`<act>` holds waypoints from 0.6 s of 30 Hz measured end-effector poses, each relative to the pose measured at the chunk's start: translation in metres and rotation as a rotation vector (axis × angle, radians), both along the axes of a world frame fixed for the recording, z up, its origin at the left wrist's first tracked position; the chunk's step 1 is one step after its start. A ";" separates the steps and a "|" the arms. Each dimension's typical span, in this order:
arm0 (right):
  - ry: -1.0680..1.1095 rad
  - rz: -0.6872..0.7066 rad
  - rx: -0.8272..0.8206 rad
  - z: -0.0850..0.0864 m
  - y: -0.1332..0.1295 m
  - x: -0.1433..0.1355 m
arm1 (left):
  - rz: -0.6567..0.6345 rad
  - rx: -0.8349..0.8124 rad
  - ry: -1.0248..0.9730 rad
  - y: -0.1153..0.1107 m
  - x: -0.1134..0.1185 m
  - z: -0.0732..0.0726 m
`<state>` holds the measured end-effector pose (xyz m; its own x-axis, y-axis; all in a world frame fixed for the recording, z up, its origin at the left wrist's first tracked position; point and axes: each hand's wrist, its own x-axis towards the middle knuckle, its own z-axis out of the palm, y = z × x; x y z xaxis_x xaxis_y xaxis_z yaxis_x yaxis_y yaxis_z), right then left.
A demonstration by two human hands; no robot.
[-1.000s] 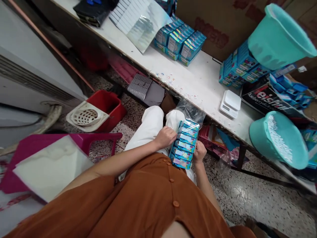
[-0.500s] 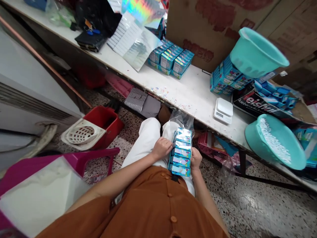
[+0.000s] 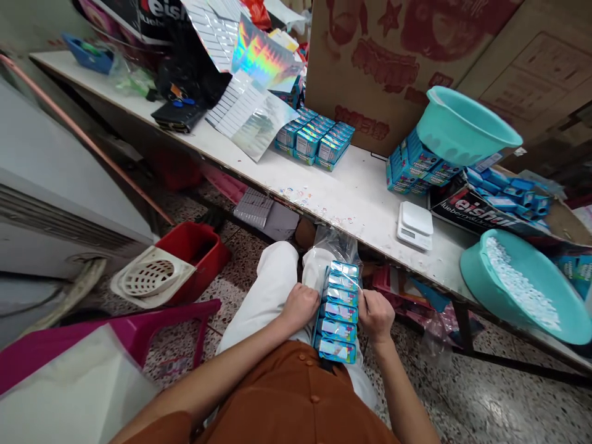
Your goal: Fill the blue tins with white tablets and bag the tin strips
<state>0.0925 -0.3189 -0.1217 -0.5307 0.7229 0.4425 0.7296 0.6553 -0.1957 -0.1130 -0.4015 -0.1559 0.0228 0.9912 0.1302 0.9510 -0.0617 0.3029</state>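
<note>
On my lap rests a row of several small blue boxes (image 3: 340, 311), with a clear plastic bag (image 3: 333, 242) around it that reaches past the far end. My left hand (image 3: 301, 305) is closed at the left edge of the row, its fingers curled on the bag's side. At the right edge my right hand (image 3: 377, 313) is pinched on the clear plastic. Neither thumb's exact grip shows fully.
The white table (image 3: 342, 197) crosses ahead, with stacked blue boxes (image 3: 314, 139), a white scale (image 3: 415, 225), a turquoise basket (image 3: 467, 126) and a turquoise bowl of white pieces (image 3: 522, 287). A red bucket (image 3: 208, 256) stands left, near a magenta chair (image 3: 134, 327).
The view has tilted up, so everything sits lower. My right hand has shifted slightly outward from the boxes, its fingers on the plastic. My left hand stays at the row's left edge.
</note>
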 end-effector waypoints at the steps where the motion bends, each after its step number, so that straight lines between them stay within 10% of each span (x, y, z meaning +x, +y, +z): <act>1: -0.010 0.019 0.012 0.001 -0.003 0.001 | -0.014 0.002 0.009 -0.002 0.000 0.002; 10: 0.119 -0.041 0.100 -0.013 -0.027 0.007 | -0.085 0.049 0.061 -0.015 -0.002 0.008; 18: 0.259 -0.073 -0.177 -0.051 -0.040 0.009 | 0.007 -0.100 -0.139 -0.007 -0.007 -0.002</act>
